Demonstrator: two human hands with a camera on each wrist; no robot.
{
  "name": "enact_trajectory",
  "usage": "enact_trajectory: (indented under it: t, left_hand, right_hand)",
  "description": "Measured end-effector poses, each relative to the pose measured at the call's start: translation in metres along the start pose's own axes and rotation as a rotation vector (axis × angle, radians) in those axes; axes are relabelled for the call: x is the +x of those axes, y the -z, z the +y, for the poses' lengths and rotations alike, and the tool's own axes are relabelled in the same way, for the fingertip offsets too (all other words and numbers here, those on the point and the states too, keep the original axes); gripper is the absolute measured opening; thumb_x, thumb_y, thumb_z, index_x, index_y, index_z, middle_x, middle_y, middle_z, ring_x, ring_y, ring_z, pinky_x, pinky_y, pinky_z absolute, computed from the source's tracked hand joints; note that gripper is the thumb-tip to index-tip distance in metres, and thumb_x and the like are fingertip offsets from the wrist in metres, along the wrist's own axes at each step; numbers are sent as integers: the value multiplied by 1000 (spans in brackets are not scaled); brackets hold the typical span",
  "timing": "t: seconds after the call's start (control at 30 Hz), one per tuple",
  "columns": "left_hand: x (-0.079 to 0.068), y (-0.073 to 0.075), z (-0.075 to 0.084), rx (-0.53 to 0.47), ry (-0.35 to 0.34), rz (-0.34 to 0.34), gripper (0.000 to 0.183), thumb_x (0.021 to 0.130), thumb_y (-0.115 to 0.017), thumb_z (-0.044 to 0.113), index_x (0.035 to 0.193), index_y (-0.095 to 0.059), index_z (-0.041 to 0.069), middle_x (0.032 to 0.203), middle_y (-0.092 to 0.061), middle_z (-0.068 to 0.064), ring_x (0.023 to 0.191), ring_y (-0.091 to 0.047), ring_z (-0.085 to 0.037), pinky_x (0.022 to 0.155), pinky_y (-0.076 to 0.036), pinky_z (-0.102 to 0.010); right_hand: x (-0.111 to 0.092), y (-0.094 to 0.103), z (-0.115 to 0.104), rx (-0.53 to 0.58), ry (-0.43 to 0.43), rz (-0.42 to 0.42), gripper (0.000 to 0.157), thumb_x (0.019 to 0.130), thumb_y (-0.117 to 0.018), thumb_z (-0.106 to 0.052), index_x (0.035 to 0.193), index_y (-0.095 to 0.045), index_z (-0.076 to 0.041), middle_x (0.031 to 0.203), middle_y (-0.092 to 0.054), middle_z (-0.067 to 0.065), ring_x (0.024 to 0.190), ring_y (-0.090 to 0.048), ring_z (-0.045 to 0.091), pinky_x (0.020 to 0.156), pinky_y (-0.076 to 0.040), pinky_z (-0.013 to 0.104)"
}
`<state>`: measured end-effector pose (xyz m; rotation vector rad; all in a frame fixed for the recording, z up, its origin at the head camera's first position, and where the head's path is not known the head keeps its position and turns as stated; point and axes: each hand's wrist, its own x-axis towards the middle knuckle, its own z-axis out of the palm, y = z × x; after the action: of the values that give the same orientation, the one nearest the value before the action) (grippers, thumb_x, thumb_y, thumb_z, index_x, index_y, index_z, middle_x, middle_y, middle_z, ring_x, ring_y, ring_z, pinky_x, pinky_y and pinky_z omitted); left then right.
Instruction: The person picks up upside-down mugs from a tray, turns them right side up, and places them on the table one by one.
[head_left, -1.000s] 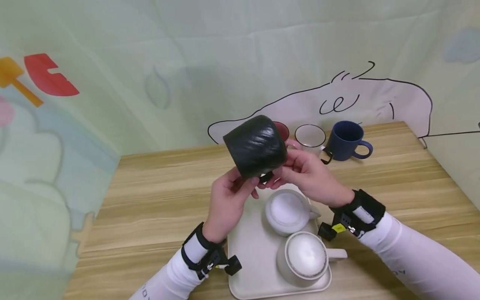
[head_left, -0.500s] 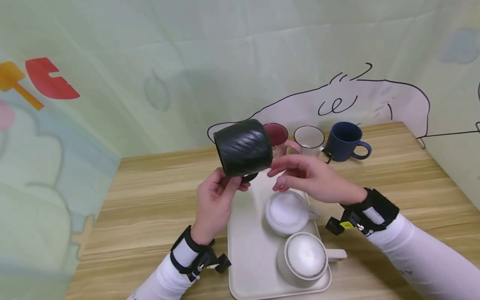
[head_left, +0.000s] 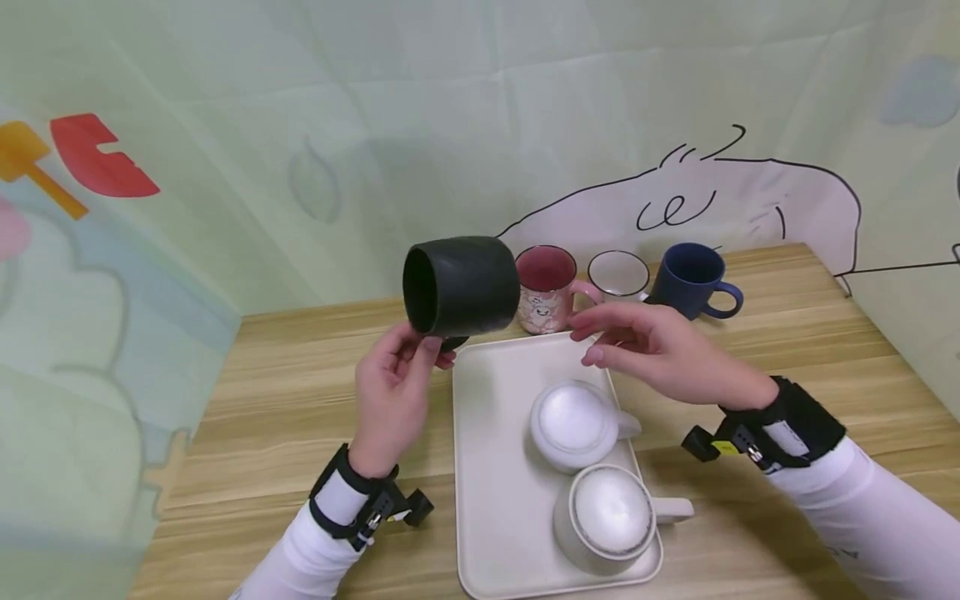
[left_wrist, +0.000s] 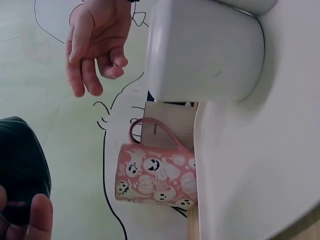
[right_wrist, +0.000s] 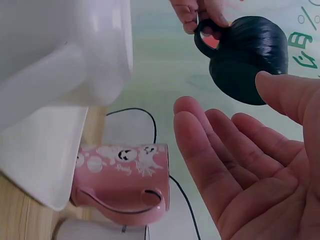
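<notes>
My left hand (head_left: pixel 390 392) grips a black mug (head_left: pixel 476 287) near its handle, underneath it, and holds it tipped sideways in the air. The mug's mouth faces left in the head view; ridges run along its side in the right wrist view. My right hand (head_left: pixel 667 354) hangs to the right of the mug, apart from it, with fingers loosely extended and nothing in them. Below the hands lies a pale tray (head_left: pixel 495 517). Two white mugs, a rounded one (head_left: pixel 573 425) and a straighter one (head_left: pixel 611 512), stand along its right side, handles pointing right.
Behind the tray a pink mug with ghost faces (head_left: pixel 543 308), a white mug with a dark rim (head_left: pixel 618 271) and a navy mug (head_left: pixel 690 279) stand in a row. The wooden table (head_left: pixel 300 375) ends at a printed curtain (head_left: pixel 360 150).
My right hand has let go of the black mug and drawn away right. My left hand has carried the mug left and turned it, so its mouth now shows.
</notes>
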<state>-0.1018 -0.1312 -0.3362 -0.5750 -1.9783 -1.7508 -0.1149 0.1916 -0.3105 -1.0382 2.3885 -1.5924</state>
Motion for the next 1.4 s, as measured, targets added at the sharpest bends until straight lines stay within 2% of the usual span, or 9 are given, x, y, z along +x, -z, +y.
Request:
enact_trajectory:
  t: [0.27, 0.4, 0.5, 0.6, 0.8, 0.93, 1.17, 1.4]
  left_hand:
    - [4, 8, -5, 89, 41, 18, 15, 97, -61, 3, 109, -65, -5, 92, -65, -17, 74, -64, -22, 69, -57, -30]
    - [9, 8, 2, 178, 55, 25, 16, 96, -62, 1, 110, -64, -7, 92, -65, -19, 75, -63, -28, 68, -56, -27]
    - [12, 11, -5, 237, 61, 32, 18, 96, -63, 4, 110, -64, -7, 92, -66, -16, 75, -62, -29, 66, -55, -25]
    - [15, 16, -23, 291, 47, 35, 20, 96, -66, 10, 112, -66, -3, 92, -66, -10, 74, -63, -23, 64, -53, -21]
    - [20, 20, -36, 398, 52, 27, 25, 96, -67, 18, 114, -66, 1, 94, -65, -7, 72, -62, -17, 62, -51, -22]
    - [22, 20, -43, 429, 90, 8, 28, 97, -65, 23, 115, -66, 2, 96, -64, -5, 72, -62, -14, 62, -52, -22]
    - [26, 20, -54, 481, 94, -21, 26, 98, -64, 20, 116, -66, 1, 99, -64, -7, 72, -62, -14, 62, -52, -25]
    - [29, 16, -64, 516, 124, -46, 26, 98, -64, 19, 117, -66, 2, 102, -64, -8, 74, -61, -16, 64, -52, -27]
  right_hand:
    - [-13, 8, -1, -176, -18, 16, 34, 95, -69, -19, 129, -62, -19, 120, -65, -7, 99, -67, 11, 81, -56, 30]
    - [-19, 12, -1, -217, -23, 3, 34, 96, -67, -21, 130, -62, -19, 121, -65, -5, 99, -66, 10, 81, -56, 30]
    - [-23, 15, 0, -249, -29, -12, 35, 97, -66, -23, 131, -61, -19, 123, -64, -3, 99, -66, 10, 82, -55, 29]
    - [-27, 16, -1, -283, -54, -32, 37, 98, -65, -28, 133, -60, -18, 125, -64, 0, 101, -65, 9, 83, -55, 29]
    - [-34, 18, -2, -342, -69, -49, 39, 98, -63, -31, 133, -61, -16, 124, -65, 0, 100, -65, 8, 82, -55, 30]
    - [-39, 19, 0, -380, -49, -51, 38, 98, -64, -31, 132, -61, -16, 123, -65, -3, 99, -65, 6, 81, -55, 29]
    - [-45, 20, 2, -423, -77, -40, 41, 97, -64, -35, 133, -60, -17, 124, -63, -5, 101, -64, 5, 83, -55, 28]
    - [-49, 20, 7, -547, -80, -32, 41, 99, -61, -36, 135, -59, -15, 127, -63, 0, 107, -63, 13, 88, -53, 36]
